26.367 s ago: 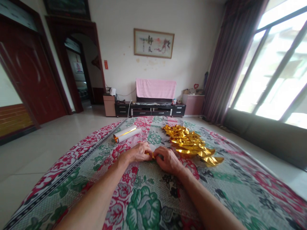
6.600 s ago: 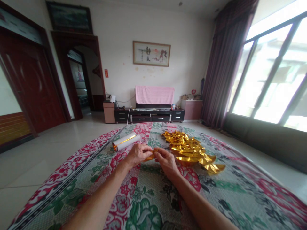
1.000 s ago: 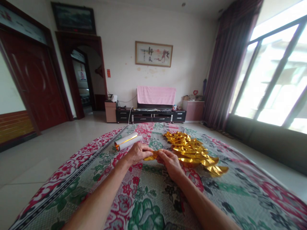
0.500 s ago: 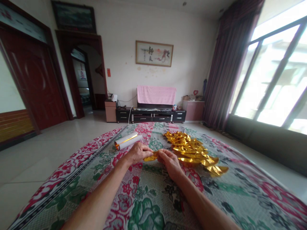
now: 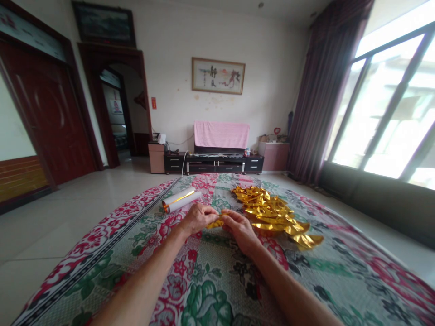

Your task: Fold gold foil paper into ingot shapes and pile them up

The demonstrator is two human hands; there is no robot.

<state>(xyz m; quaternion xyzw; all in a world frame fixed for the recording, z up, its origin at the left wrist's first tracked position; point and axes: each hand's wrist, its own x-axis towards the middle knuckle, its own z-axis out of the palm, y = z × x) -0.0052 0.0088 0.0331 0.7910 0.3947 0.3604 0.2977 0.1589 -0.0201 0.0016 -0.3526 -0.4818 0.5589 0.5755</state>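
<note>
Between my two hands is a small piece of gold foil paper (image 5: 215,224), partly hidden by the fingers. My left hand (image 5: 197,218) pinches its left and upper part, fingers closed. My right hand (image 5: 239,227) pinches the right end, thumb against fingertips. Just right of my right hand lies a heap of folded gold foil ingots (image 5: 272,213), pointed at the ends and overlapping in a row. Beyond my left hand rests a roll of foil paper (image 5: 181,199), white on the outside with gold showing along its edge.
A floral cloth (image 5: 207,299) in pink, green and white covers the surface under my hands. Farther off stand a low black cabinet (image 5: 217,167) and a pink cloth (image 5: 221,134) draped over something. A curtain (image 5: 309,99) and window are at the right.
My fingertips have drawn closer together on the gold foil paper, and less of it shows between them. The heap and the roll have not moved.
</note>
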